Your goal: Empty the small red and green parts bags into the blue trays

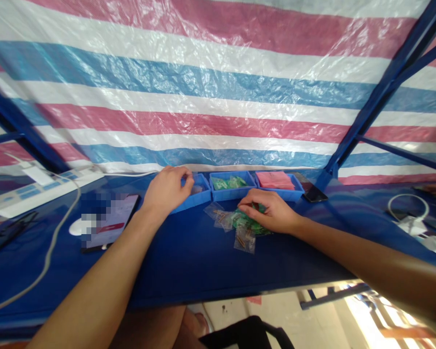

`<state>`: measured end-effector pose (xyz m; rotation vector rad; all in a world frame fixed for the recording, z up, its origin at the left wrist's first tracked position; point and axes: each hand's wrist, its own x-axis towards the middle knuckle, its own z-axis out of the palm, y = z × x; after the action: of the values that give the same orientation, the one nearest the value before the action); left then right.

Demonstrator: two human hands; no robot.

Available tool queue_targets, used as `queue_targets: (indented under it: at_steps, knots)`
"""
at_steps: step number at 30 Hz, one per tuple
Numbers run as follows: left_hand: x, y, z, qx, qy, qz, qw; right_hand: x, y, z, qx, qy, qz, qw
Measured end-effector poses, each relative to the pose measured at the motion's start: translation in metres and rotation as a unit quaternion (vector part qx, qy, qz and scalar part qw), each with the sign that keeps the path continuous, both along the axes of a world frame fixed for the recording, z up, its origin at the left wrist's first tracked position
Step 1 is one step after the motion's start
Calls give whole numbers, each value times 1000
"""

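A red, white and blue striped plastic sheet (218, 72) is hanging behind a dark-blue tabletop (189, 266), with slanting dark-blue metal posts (380, 94) framing it. At the left, a long white power strip (39, 194) is lying near a flat phone with a lit screen (112, 225), partly masked by pixel blocks, while a pale cable (53, 245) is curving towards the front. A dark, flat phone (315, 194) is resting just beside the row of bins, and a looped white cable (409, 196) is lying well apart at the right. Three light-blue plastic bins are standing side by side: the left bin (202, 198) is holding clear bags, the middle bin (234, 195) green packets (229, 182), the right bin (291, 196) a stack of pink slips (275, 180). The left hand (170, 186) is reaching over the left bin and blocking much of it; its grip is impossible to tell. The right hand (269, 208) is bending over a loose pile of green and clear packets (244, 240) containing brass-coloured pins, in front of the bins; its fingers are curling, but whether they are gripping any cannot be told.
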<state>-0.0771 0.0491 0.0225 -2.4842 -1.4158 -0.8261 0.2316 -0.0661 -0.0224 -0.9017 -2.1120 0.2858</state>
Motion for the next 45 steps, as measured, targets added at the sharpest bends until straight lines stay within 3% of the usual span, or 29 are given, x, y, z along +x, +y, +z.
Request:
queue_targets:
  at_steps: [7, 12, 15, 18, 21, 24, 27, 31, 36, 40, 45]
  knots:
    - [2, -2, -4, -19, 43, 8, 999, -6, -3, 3, 56, -82, 90, 991]
    - [9, -13, 0, 33, 45, 17, 998, -10, -9, -5, 46, -172, 72, 981]
    - [15, -20, 1, 73, 27, 3, 997, -12, -9, -7, 26, -176, 76, 981]
    - [25, -29, 1, 95, 6, -45, 994, -13, -6, -7, 14, -134, 96, 986]
    - [38, -39, -3, 101, 1, -137, 985, -13, -4, -7, 6, -62, 101, 993]
    - [48, -46, -8, 76, -27, -241, 967, -11, 1, -8, -11, 27, 70, 997]
    - [52, -50, -12, 55, -21, -297, 953, -8, 7, -11, -51, 145, 14, 988]
    - [51, -49, -14, 51, 7, -320, 946, -5, 13, -13, -166, 298, -26, 940]
    - [51, -48, -16, 80, 11, -342, 936, -8, 11, -12, -258, 358, -13, 897]
    - [54, -51, -14, 81, -3, -351, 933, -10, 8, -9, -271, 368, 15, 889]
    - [58, -53, -15, 62, -65, -333, 938, -10, 5, -4, -233, 329, 40, 914]
